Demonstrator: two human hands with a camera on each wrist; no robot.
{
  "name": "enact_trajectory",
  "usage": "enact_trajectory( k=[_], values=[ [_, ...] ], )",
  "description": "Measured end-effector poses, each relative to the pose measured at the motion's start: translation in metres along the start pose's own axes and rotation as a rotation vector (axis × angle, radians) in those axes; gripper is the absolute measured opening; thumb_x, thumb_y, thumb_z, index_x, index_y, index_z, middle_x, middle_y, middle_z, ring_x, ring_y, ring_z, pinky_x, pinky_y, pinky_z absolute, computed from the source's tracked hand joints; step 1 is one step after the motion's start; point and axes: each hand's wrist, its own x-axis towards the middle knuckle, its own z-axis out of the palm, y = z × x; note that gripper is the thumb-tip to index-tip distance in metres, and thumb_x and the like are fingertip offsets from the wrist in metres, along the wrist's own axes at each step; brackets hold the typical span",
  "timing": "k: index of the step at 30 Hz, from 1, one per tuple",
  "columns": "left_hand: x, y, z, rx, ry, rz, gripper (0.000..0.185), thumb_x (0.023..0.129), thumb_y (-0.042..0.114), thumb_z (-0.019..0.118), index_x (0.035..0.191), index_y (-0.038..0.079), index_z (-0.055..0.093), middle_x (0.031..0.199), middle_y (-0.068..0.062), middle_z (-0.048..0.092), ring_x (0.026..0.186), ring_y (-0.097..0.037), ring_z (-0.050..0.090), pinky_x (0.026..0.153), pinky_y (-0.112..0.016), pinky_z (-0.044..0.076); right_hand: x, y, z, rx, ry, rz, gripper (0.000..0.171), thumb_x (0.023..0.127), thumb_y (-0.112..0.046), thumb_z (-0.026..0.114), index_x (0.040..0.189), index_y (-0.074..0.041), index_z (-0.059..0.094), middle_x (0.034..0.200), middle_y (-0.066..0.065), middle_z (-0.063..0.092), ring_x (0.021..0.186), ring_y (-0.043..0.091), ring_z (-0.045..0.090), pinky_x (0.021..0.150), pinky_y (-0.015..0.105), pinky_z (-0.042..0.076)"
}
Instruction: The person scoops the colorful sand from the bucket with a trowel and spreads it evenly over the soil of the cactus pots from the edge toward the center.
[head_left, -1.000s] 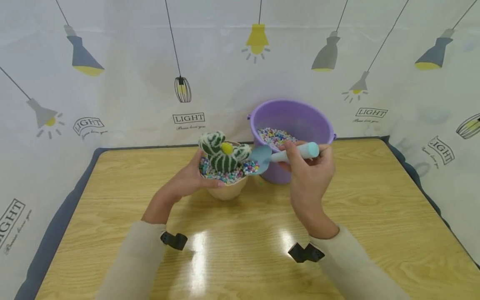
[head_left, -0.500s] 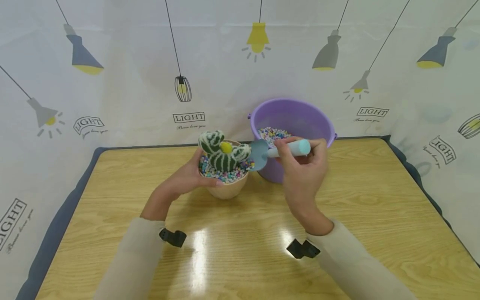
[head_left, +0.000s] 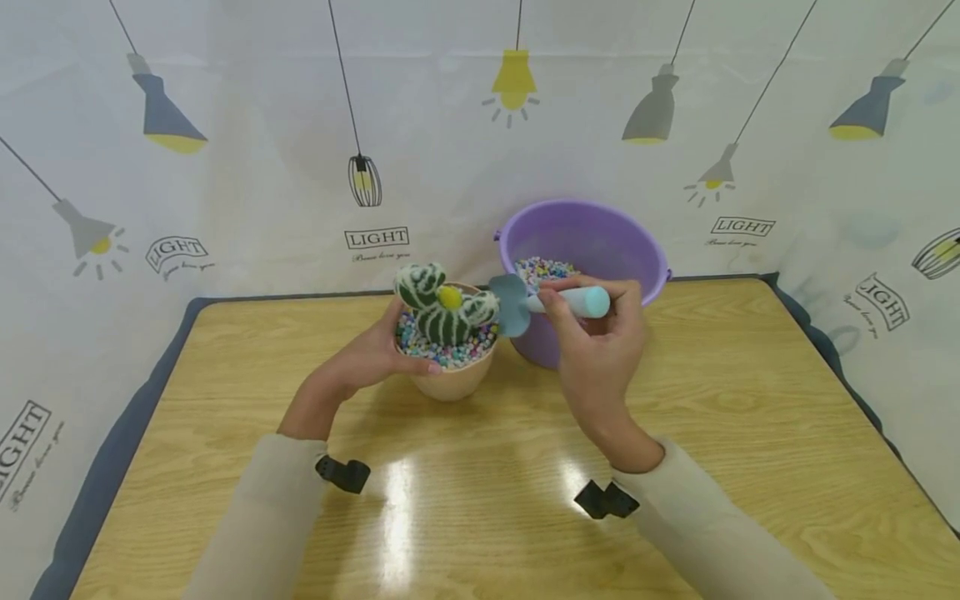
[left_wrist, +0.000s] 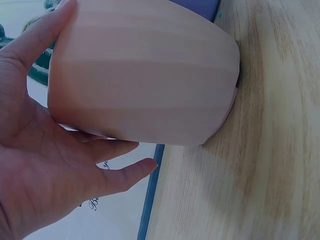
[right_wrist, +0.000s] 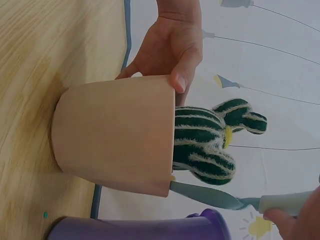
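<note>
My left hand [head_left: 363,360] grips a peach flower pot [head_left: 452,383] by its rim, thumb in front and fingers behind. A green-and-white striped toy cactus [head_left: 442,325] with a yellow flower stands in it, amid multicoloured beads [head_left: 457,354]. In my right hand [head_left: 603,362] is a small trowel with a pale turquoise handle [head_left: 585,302]. Its blue-grey blade [head_left: 512,307] is tipped steeply, the tip right at the pot's right rim. The right wrist view shows the trowel blade [right_wrist: 207,195] beside the cactus [right_wrist: 200,145]. The pot [left_wrist: 145,75] stands upright on the table.
A purple bucket [head_left: 536,343] with more beads [head_left: 543,268] inside stands behind my right hand, close to the pot. The wooden table [head_left: 480,500] ends at a lamp-print cloth [head_left: 285,167]. A tiny green bead [right_wrist: 45,215] lies on the table near the bucket.
The trowel moved left to the pot's rim and tipped over. The beads on its blade slid off into the pot. My left hand keeps its grip.
</note>
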Motion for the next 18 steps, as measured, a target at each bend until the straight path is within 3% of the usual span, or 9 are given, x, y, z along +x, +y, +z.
enact_trajectory(
  k=[7, 12, 18],
  values=[
    [-0.001, 0.000, -0.001, 0.002, 0.007, -0.018, 0.114, 0.075, 0.018, 0.085, 0.153, 0.035, 0.005, 0.149, -0.007, 0.035, 0.135, -0.029, 0.039, 0.114, -0.048, 0.030, -0.001, 0.003, 0.002, 0.047, -0.101, -0.062, 0.030, 0.080, 0.016, 0.067, 0.097, 0.022, 0.043, 0.095, 0.015, 0.069, 0.090, 0.029, 0.068, 0.077, 0.028, 0.058],
    [-0.004, 0.000, 0.004, -0.010, 0.037, -0.014, 0.108, 0.076, 0.017, 0.084, 0.153, 0.033, 0.010, 0.147, -0.007, 0.036, 0.134, -0.029, 0.041, 0.114, -0.048, 0.031, 0.001, 0.006, -0.003, 0.012, -0.066, -0.034, 0.030, 0.082, 0.011, 0.070, 0.099, 0.021, 0.048, 0.094, 0.016, 0.069, 0.087, 0.027, 0.068, 0.074, 0.027, 0.057],
    [-0.016, -0.001, 0.021, 0.049, 0.184, 0.024, 0.105, 0.080, 0.019, 0.078, 0.155, 0.030, 0.005, 0.153, -0.008, 0.028, 0.138, -0.030, 0.031, 0.115, -0.053, 0.024, 0.010, 0.006, -0.011, -0.114, 0.054, 0.077, 0.025, 0.086, -0.007, 0.074, 0.101, 0.005, 0.059, 0.092, 0.012, 0.070, 0.081, 0.023, 0.069, 0.067, 0.028, 0.059]
  ],
)
